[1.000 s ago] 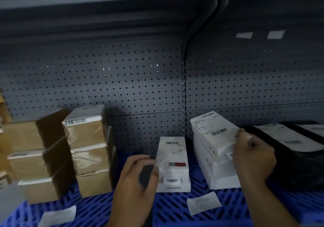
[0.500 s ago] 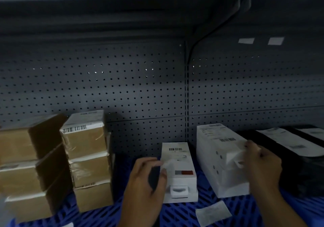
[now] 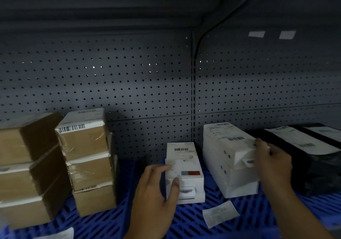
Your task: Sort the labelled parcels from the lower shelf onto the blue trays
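The left hand (image 3: 155,196) is clasping the near left corner of the small white box (image 3: 184,170), thumb across its front, seemingly to square it up; the right hand (image 3: 271,163) is gripping the front end of the taller white box (image 3: 227,161), fingers curled over its top edge, probably steadying it. Both parcels are standing on the blue tray (image 3: 212,225), side by side but apart; brown boxes (image 3: 86,161) are sitting stacked at left, black parcels (image 3: 313,152) at right, a loose paper slip (image 3: 220,213) lying in front; a dim grey pegboard (image 3: 129,81) is backing the shelf.
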### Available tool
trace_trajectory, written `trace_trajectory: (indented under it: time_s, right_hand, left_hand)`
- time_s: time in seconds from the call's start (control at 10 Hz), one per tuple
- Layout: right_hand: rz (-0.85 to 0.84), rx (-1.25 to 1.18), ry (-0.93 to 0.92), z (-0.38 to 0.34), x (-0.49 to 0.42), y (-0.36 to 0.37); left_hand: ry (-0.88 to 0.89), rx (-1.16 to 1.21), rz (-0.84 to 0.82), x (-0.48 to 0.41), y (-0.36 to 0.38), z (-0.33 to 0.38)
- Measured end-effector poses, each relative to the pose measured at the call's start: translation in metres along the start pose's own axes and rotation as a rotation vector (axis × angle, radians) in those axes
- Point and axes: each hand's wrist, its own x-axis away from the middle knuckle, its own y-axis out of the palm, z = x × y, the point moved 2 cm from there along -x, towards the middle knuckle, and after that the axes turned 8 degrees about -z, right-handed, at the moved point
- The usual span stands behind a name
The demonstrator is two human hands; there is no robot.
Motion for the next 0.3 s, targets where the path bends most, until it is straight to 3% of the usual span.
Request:
trace_trajectory:
  time_s: [0.2, 0.3]
  right_hand:
    - [-0.187, -0.052, 0.054, -0.014, 0.009, -0.016]
    - [-0.241, 0.044, 0.061, -0.025, 0.019, -0.03]
  left_hand:
    - [-0.022, 0.013, 0.02, -0.002, -0.002, -0.001]
    - [0.005, 0.031, 0.125, 0.0, -0.01, 0.009]
